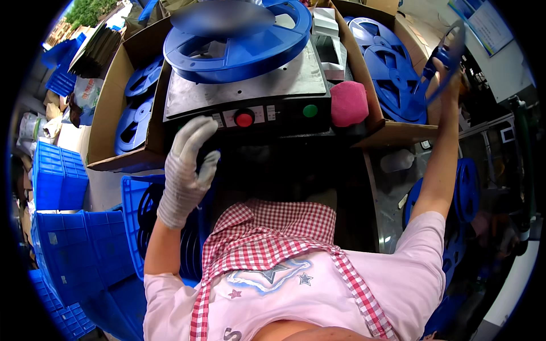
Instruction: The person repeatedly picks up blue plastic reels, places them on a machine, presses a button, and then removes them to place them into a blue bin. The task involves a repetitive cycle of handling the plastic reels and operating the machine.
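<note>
Cropped shirt (pixel 307 301), held blue reel (pixel 453 51), blurred

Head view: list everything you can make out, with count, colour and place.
Machine: 1, black and silver, top centre
Buttons: 2, red and green, machine front
Large reel: 1 or more, blue, on machine
Block: 1, pink, right of machine
Cardboard boxes: 2, brown, flanking machine
Boxed reels: several, blue, inside both boxes
Crates: several, blue, left
Loose reels: several, blue, right side
Held disc: 1, blue, upper right
Apron: 1, red-and-white check, lower centre
Left hand: 1, white glove, before machine
Right hand: 1, ungloved, holding the disc
</note>
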Demonstrator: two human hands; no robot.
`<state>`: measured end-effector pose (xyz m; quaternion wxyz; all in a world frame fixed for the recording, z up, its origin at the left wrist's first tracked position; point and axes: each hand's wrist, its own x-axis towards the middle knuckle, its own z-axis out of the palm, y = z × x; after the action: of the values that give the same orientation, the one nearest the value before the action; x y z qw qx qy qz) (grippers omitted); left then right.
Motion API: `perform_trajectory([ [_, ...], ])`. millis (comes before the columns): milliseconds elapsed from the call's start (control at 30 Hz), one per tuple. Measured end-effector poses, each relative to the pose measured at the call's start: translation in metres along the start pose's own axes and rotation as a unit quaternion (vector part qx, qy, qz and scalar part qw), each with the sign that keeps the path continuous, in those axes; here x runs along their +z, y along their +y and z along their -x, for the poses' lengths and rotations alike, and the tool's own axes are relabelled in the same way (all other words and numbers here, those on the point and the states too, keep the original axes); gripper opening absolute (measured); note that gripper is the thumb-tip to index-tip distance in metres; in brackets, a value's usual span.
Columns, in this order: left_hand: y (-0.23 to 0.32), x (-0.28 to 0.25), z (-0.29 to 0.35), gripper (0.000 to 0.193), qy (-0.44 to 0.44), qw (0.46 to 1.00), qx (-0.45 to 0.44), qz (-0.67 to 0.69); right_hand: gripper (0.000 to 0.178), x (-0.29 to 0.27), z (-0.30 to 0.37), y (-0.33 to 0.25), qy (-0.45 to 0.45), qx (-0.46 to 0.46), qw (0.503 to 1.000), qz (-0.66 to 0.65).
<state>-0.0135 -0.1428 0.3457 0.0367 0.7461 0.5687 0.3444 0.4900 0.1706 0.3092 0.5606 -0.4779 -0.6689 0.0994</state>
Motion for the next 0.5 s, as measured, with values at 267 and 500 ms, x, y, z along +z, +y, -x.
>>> perform_trajectory([
  [267,-0.083,0.006,-0.094,0.055,0.008,0.941,0.099,-0.322,0.096,-0.077,0.204,-0.107,0.235,0.268,0.830,-0.429],
  [500,-0.140,0.015,-0.138,0.029,0.017,0.896,0.192,-0.401,0.078,-0.049,0.378,-0.175,0.074,0.247,0.520,-0.814],
])
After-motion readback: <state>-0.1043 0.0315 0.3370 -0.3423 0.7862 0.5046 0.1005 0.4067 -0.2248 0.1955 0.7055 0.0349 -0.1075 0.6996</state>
